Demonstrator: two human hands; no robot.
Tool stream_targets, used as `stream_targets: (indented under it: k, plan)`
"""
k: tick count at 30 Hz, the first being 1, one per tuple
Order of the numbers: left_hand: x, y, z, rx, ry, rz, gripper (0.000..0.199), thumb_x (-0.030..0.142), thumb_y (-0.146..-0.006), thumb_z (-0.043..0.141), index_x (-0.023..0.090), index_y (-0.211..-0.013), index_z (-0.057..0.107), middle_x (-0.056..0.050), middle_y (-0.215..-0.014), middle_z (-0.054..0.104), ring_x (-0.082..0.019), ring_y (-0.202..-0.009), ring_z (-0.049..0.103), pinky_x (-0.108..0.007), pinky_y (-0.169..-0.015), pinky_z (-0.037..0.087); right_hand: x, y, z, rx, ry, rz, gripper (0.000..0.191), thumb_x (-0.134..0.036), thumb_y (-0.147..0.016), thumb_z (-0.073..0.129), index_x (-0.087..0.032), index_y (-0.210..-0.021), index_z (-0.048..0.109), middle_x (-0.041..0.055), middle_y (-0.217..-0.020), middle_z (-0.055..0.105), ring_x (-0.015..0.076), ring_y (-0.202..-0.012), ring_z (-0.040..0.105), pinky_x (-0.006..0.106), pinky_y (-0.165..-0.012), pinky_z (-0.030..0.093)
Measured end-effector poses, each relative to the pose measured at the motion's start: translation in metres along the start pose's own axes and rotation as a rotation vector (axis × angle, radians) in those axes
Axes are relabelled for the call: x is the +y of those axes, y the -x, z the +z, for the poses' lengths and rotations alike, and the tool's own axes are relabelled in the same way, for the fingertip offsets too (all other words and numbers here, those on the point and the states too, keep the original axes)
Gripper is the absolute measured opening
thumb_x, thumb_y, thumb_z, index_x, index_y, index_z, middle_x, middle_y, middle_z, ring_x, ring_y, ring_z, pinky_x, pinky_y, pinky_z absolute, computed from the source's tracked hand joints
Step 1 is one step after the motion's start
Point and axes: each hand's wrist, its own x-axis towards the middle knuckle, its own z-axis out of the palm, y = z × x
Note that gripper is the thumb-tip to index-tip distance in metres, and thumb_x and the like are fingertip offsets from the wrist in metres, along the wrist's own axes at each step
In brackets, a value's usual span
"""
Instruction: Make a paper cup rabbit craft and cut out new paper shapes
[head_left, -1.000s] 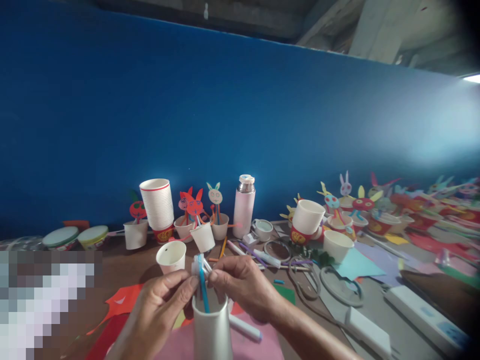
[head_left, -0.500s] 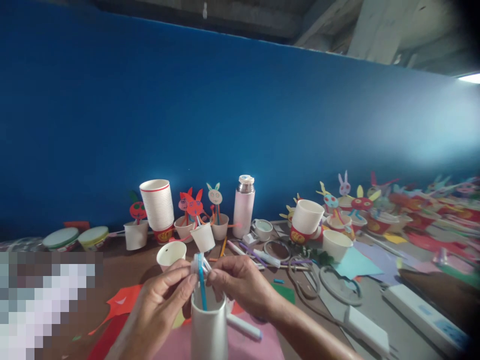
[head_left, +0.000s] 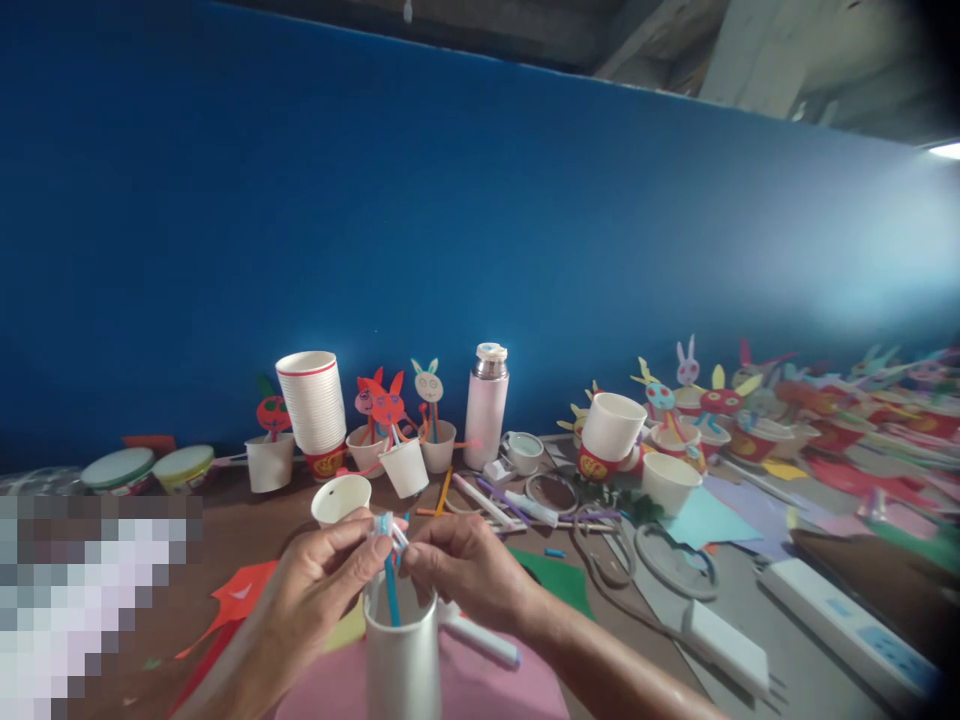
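My left hand [head_left: 334, 565] pinches the top of a blue straw [head_left: 392, 592], where a whitish translucent piece is wrapped or bunched around it. The lower part of the straw reaches into the mouth of a tall white cylinder-shaped container [head_left: 403, 665] standing upright right in front of me. From the right, my right hand [head_left: 457, 565] closes its thumb and fingers at thin white strips [head_left: 400, 537] beside the straw's top. What exactly the right fingertips grip is partly hidden. Both hands meet just above the container's rim.
Pink paper [head_left: 495, 690] and a white marker [head_left: 480, 640] lie by the container. Behind stand a paper cup [head_left: 341, 497], a cup stack [head_left: 311, 405], rabbit-faced cups [head_left: 405, 468] and a thermos [head_left: 487, 415]. To the right are a cable [head_left: 675, 560] and a power strip [head_left: 847, 625].
Both hands and the blue straw have shifted slightly left and down in the view, along with the container. The fingers remain closed at the straw's top.
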Motion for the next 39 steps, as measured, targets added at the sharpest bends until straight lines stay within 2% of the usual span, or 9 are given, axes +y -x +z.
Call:
stream_targets:
  k: [3,7,11,16,21,24,28,35,39]
  plan:
    - [-0.001,-0.001,0.000,0.014,0.083,-0.090,0.025,0.042,-0.069,0.068,0.017,-0.074,0.071,0.001,-0.065,0.055,-0.011,-0.058,0.050,-0.015,-0.049,0.043,0.003,-0.001,0.004,-0.012,-0.053,0.002,0.038,-0.045,-0.081,0.055,-0.011,-0.067,0.062,-0.0022,-0.057,0.052,0.0066,-0.051,0.043,0.018,-0.050,0.033]
    - [0.000,-0.003,0.000,0.006,0.238,-0.211,0.027,0.040,-0.064,0.073,0.016,-0.077,0.072,-0.001,-0.065,0.061,-0.012,-0.060,0.058,-0.017,-0.053,0.046,0.010,-0.001,0.008,-0.029,-0.114,0.090,0.042,-0.052,-0.078,0.056,-0.010,-0.071,0.064,-0.0028,-0.053,0.050,0.0053,-0.045,0.039,0.017,-0.045,0.031]
    - [0.000,-0.002,0.000,-0.028,0.264,-0.198,0.027,0.039,-0.064,0.073,0.014,-0.075,0.072,0.000,-0.059,0.062,-0.010,-0.053,0.055,-0.016,-0.050,0.044,0.013,0.000,0.009,-0.033,-0.180,0.109,0.045,-0.054,-0.078,0.055,-0.011,-0.069,0.062,-0.0035,-0.049,0.047,0.0054,-0.043,0.040,0.017,-0.044,0.030]
    - [0.001,-0.001,-0.002,0.072,0.156,-0.123,0.025,0.039,-0.064,0.072,0.014,-0.067,0.069,-0.001,-0.063,0.062,-0.013,-0.060,0.057,-0.018,-0.053,0.046,0.010,-0.001,0.008,-0.026,-0.237,0.052,0.049,-0.055,-0.081,0.050,-0.010,-0.065,0.062,-0.0020,-0.051,0.048,0.0054,-0.044,0.039,0.018,-0.044,0.029]
    - [0.000,-0.001,-0.003,0.130,0.009,-0.008,0.022,0.037,-0.068,0.069,0.016,-0.066,0.068,0.001,-0.064,0.061,-0.013,-0.065,0.055,-0.015,-0.059,0.045,0.010,-0.005,0.005,0.090,-0.180,0.017,0.043,-0.051,-0.081,0.053,-0.009,-0.072,0.063,-0.0014,-0.058,0.050,0.0065,-0.050,0.042,0.019,-0.049,0.033]
    - [-0.002,-0.001,-0.002,0.148,-0.096,0.058,0.024,0.037,-0.071,0.065,0.016,-0.062,0.063,0.002,-0.063,0.057,-0.011,-0.060,0.051,-0.015,-0.055,0.043,0.003,-0.003,0.002,0.156,-0.026,0.023,0.030,-0.039,-0.081,0.056,-0.010,-0.081,0.066,0.0010,-0.066,0.057,0.0089,-0.058,0.048,0.020,-0.056,0.037]
    - [-0.005,0.000,0.002,0.148,-0.162,0.100,0.022,0.036,-0.076,0.060,0.017,-0.068,0.063,0.003,-0.065,0.054,-0.012,-0.062,0.051,-0.015,-0.057,0.043,-0.014,0.003,0.000,0.163,0.319,-0.005,0.013,-0.025,-0.077,0.060,-0.015,-0.080,0.068,0.0007,-0.074,0.063,0.0103,-0.065,0.051,0.020,-0.059,0.038]
    - [-0.007,0.004,0.013,0.196,-0.322,0.164,0.020,0.032,-0.079,0.057,0.019,-0.064,0.057,0.005,-0.062,0.046,-0.012,-0.060,0.047,-0.015,-0.055,0.041,-0.026,0.008,0.001,0.164,0.752,0.003,0.010,-0.026,-0.073,0.063,-0.016,-0.074,0.063,-0.0002,-0.067,0.063,0.0120,-0.063,0.055,0.022,-0.057,0.035]
    - [-0.009,0.006,0.023,0.226,-0.418,0.258,0.015,0.025,-0.079,0.056,0.020,-0.066,0.057,0.004,-0.062,0.051,-0.012,-0.061,0.050,-0.016,-0.059,0.041,-0.028,0.007,0.002,0.146,0.964,0.081,0.015,-0.030,-0.072,0.061,-0.016,-0.078,0.062,0.0032,-0.069,0.067,0.0166,-0.064,0.060,0.025,-0.056,0.035]
